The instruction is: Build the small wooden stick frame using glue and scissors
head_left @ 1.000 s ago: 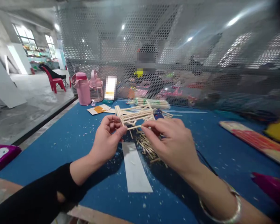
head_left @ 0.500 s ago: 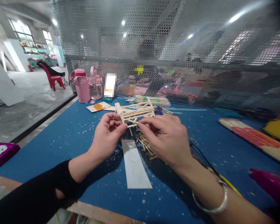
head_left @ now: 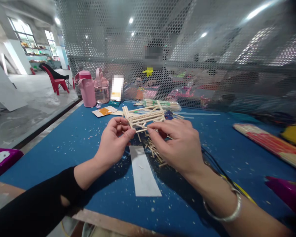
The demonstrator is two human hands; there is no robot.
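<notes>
My left hand (head_left: 117, 138) is closed on a small framework of pale wooden sticks (head_left: 148, 117), its thumb and fingers at the near left corner. The framework is raised over the blue table, with thin crossing pieces along its near side. My right hand (head_left: 179, 141) pinches a short wooden stick (head_left: 141, 130) between thumb and forefinger at the framework's near edge; the fingertips hide the stick's right end. Below the hands lie a heap of short cut sticks (head_left: 155, 152) and a pale rectangular strip (head_left: 146, 179) with one tiny stick piece on it.
A pink thermos (head_left: 87, 90), a clear bottle (head_left: 102, 89) and an orange-white packet (head_left: 105, 111) stand or lie at the back left. Bagged sticks (head_left: 162, 104) rest by the perforated metal screen (head_left: 108, 42). At right are a bundle of sticks (head_left: 268, 143), black cable and a purple object (head_left: 283, 192).
Both hands keep their grip on the framework and short stick, with barely any shift. The whole view has moved slightly.
</notes>
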